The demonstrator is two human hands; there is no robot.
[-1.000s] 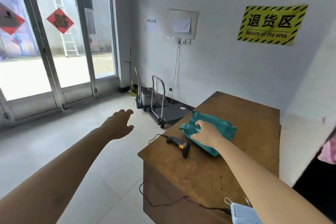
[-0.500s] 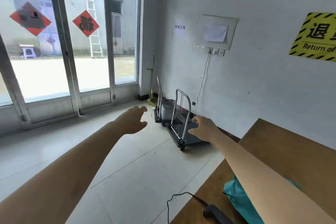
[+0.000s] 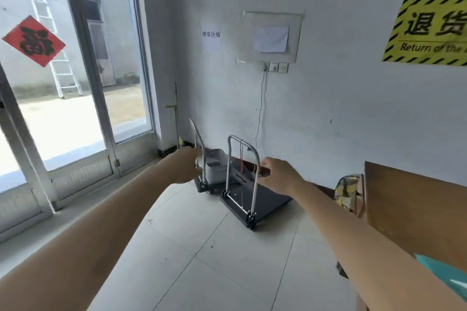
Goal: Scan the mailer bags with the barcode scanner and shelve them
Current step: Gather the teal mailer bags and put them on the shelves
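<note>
While left hand [image 3: 184, 168] and right hand [image 3: 280, 175] hover slack, empty, floor [image 3: 202, 247] lies beside table [image 3: 417, 204].

Two trolleys [image 3: 262, 203] stand by the wall [image 3: 328, 108], one seemingly carrying a grey basket [image 3: 214, 169]

Both bare arms stretched forward, bare as far as frame edge. Left arm [image 3: 101, 230] enters from lower left and runs diagonally up toward centre. Left hand [image 3: 185, 165] back up, fingers extended forward and relaxed, tips motion-blurred, gripping nothing. Right arm [image 3: 353, 235] enters from lower right, angled up-left. Right hand [image 3: 279, 175] back toward camera, fingers loosely curled, nothing held. Hands roughly level, apart, not touching.
</note>
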